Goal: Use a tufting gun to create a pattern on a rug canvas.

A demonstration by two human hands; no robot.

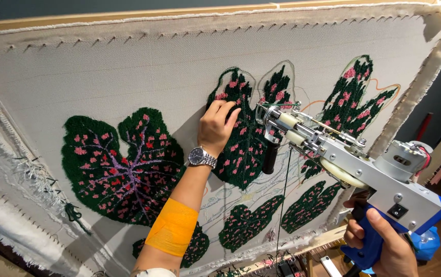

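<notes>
The right hand (379, 241) was clamped round the blue grip of the tufting gun (348, 164), its needle end against the tufting cloth (102, 72) near the frame's upper middle. The left hand (218, 125) pressed curled fingers on a dark green leaf (238, 154). The gun looked heavy and rigid, probably best steadied by its black front handle (270, 156).

packages: none in view | labels: none in view | signs: none in view | screens: none in view | checked: whole frame, from upper left to lower right
</notes>
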